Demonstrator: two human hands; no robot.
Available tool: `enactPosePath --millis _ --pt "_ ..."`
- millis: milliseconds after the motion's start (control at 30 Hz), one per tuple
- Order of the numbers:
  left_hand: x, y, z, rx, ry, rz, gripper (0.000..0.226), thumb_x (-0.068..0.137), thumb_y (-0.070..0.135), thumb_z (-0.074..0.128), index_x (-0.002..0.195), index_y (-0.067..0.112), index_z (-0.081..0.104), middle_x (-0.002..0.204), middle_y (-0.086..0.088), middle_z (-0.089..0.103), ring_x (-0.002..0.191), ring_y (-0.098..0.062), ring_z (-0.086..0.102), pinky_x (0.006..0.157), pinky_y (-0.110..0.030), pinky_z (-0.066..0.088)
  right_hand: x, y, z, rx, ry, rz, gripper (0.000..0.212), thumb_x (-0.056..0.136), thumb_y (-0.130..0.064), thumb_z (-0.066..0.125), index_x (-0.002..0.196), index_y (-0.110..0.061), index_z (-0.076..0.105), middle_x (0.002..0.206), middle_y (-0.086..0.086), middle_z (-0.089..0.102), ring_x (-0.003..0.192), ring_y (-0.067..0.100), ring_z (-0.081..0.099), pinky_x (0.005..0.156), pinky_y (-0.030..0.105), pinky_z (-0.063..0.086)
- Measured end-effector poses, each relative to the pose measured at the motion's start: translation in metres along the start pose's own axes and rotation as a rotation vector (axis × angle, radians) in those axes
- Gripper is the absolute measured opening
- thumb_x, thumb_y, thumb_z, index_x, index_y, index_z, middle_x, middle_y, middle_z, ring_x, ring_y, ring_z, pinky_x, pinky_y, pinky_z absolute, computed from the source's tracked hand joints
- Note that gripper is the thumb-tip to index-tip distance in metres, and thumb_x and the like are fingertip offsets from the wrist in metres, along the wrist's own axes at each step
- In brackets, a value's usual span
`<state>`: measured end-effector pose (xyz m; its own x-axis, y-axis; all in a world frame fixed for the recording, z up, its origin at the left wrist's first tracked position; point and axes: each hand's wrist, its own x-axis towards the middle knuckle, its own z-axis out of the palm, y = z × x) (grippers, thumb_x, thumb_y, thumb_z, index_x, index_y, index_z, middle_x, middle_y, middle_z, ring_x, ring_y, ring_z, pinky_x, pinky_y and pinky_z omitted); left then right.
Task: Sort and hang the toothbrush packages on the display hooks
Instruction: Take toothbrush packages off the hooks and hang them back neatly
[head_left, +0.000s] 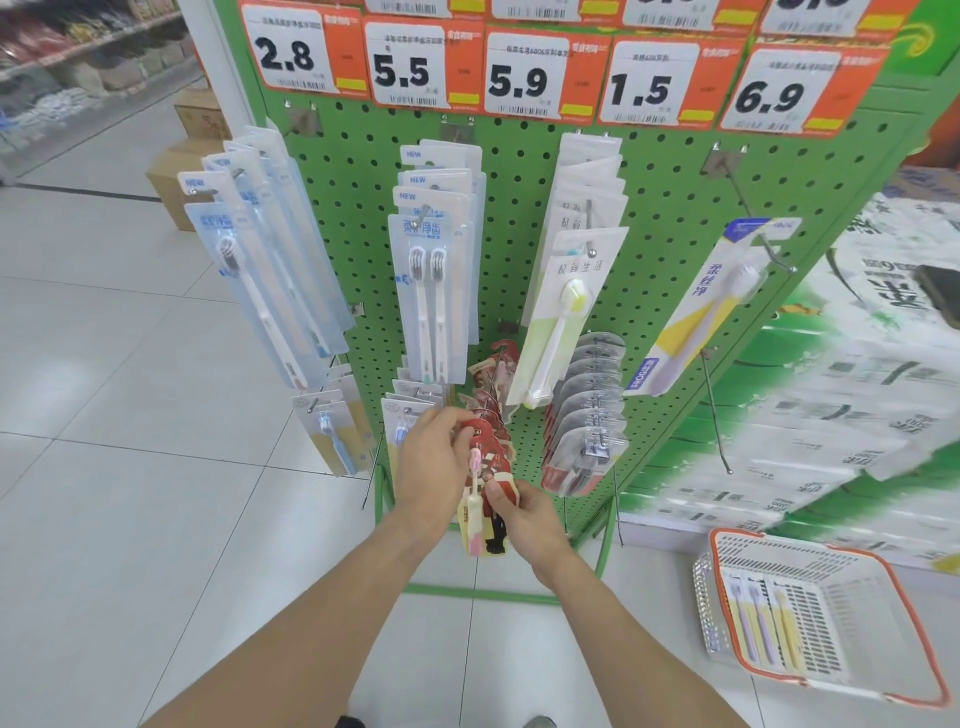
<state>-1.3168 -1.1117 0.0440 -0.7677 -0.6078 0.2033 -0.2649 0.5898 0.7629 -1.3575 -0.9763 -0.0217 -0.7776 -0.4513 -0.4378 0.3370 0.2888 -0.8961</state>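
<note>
A red cartoon-printed toothbrush package (480, 499) with a pink and cream brush hangs at the front of a low middle hook on the green pegboard (670, 208). My left hand (434, 467) pinches its top by the hook hole. My right hand (524, 512) grips its lower right edge. More red packages (493, 374) sit behind it on the same hook. Blue-carded toothbrushes (434, 291) hang above, pale ones (265, 260) to the left, and a yellow-green one (563, 322) and a yellow-purple one (701, 317) to the right.
A white basket with an orange rim (930, 670) stands on the floor at the right and holds several yellow-purple toothbrush packages (763, 623). Bare hooks (719, 415) jut from the board's right side. Grey razor-like packs (587, 410) hang beside my hands. Cardboard boxes (174, 176) sit far left.
</note>
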Motion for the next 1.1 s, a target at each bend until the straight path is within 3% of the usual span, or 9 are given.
enactPosePath --millis 233,367,467,533,767,900,967,1100 --pt "0.003 -0.006 0.002 0.039 -0.006 0.021 0.019 0.095 0.008 0.064 0.11 0.014 0.074 0.098 0.002 0.069 0.085 -0.014 0.063 0.081 -0.027 0.053 0.001 -0.005 0.004 -0.068 -0.015 0.003 0.035 0.101 -0.034 0.059 0.104 0.0 0.065 0.087 0.01 0.069 0.063 0.014 0.059 0.046 0.013 0.044" --pt "0.003 -0.007 0.003 0.07 -0.024 0.024 0.017 0.094 0.011 0.065 0.109 0.016 0.073 0.093 0.002 0.07 0.079 -0.012 0.06 0.075 -0.026 0.05 -0.001 -0.016 0.006 -0.126 -0.028 -0.015 0.031 0.102 -0.037 0.056 0.088 -0.01 0.058 0.07 0.002 0.06 0.049 0.004 0.053 0.044 0.014 0.042" --pt "0.004 -0.008 0.003 0.091 -0.035 0.014 0.017 0.094 0.013 0.065 0.108 0.018 0.073 0.088 0.004 0.071 0.079 -0.014 0.062 0.075 -0.032 0.053 0.001 -0.021 0.009 -0.207 0.02 -0.142 0.032 0.101 -0.044 0.055 0.085 -0.016 0.06 0.064 -0.003 0.064 0.051 0.007 0.058 0.053 0.026 0.049" --pt "0.004 -0.007 0.003 0.097 -0.043 0.01 0.019 0.093 0.012 0.064 0.109 0.018 0.072 0.088 0.003 0.072 0.082 -0.016 0.065 0.076 -0.034 0.054 0.002 -0.024 0.01 -0.237 0.065 -0.235 0.025 0.102 -0.034 0.057 0.081 -0.021 0.059 0.061 -0.009 0.061 0.052 0.002 0.054 0.055 0.027 0.043" --pt "0.01 -0.007 0.009 0.038 -0.08 0.0 0.027 0.094 0.008 0.058 0.116 0.018 0.071 0.097 0.002 0.073 0.086 -0.015 0.067 0.082 -0.036 0.056 0.0 -0.03 0.013 -0.146 0.125 -0.378 0.021 0.102 -0.011 0.054 0.102 -0.03 0.065 0.09 -0.007 0.072 0.073 0.009 0.063 0.069 0.03 0.052" --pt "0.01 -0.008 0.009 -0.049 -0.093 -0.034 0.03 0.094 0.005 0.059 0.12 0.016 0.071 0.101 0.002 0.074 0.089 -0.013 0.069 0.087 -0.036 0.058 0.002 -0.034 0.011 -0.156 0.144 -0.378 0.025 0.099 -0.006 0.056 0.1 -0.03 0.066 0.096 -0.01 0.073 0.083 0.001 0.066 0.075 0.016 0.05" --pt "0.008 -0.008 0.008 -0.066 -0.095 -0.033 0.03 0.094 0.005 0.06 0.121 0.015 0.071 0.105 0.0 0.074 0.092 -0.013 0.069 0.09 -0.033 0.057 0.007 -0.033 0.011 -0.159 0.165 -0.337 0.019 0.098 -0.009 0.059 0.098 -0.025 0.068 0.093 -0.007 0.074 0.08 0.007 0.068 0.076 0.025 0.054" --pt "0.004 -0.008 0.006 -0.06 -0.096 -0.02 0.033 0.095 0.007 0.06 0.126 0.013 0.068 0.114 -0.004 0.073 0.098 -0.014 0.069 0.094 -0.032 0.056 0.014 -0.032 0.014 -0.175 0.193 -0.271 0.016 0.098 -0.015 0.061 0.089 -0.025 0.068 0.075 -0.003 0.071 0.061 0.016 0.062 0.066 0.043 0.056"
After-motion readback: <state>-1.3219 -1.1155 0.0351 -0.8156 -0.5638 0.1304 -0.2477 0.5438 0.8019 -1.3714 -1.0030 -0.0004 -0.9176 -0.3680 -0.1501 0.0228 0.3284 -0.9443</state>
